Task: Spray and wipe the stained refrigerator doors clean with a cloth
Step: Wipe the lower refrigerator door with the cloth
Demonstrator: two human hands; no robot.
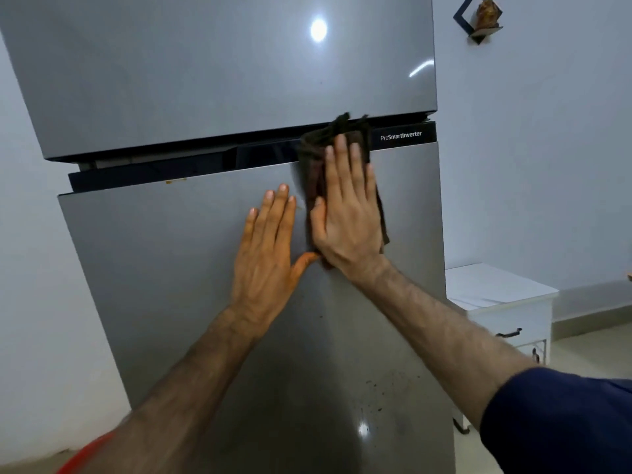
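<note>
Cloth (313,165) under right hand (349,213) — beside left hand (266,248)

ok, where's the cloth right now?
Head view, right of centre: the brown cloth lies flat under the right hand, over the lower door's top edge.

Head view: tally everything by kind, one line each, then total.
Refrigerator doors: 2, upper door, lower door
Cloths: 1, brown cloth
Hands: 2, left hand, right hand
Cabinets: 1, white cabinet
Wall shelves: 1, wall shelf
Total: 7
</note>
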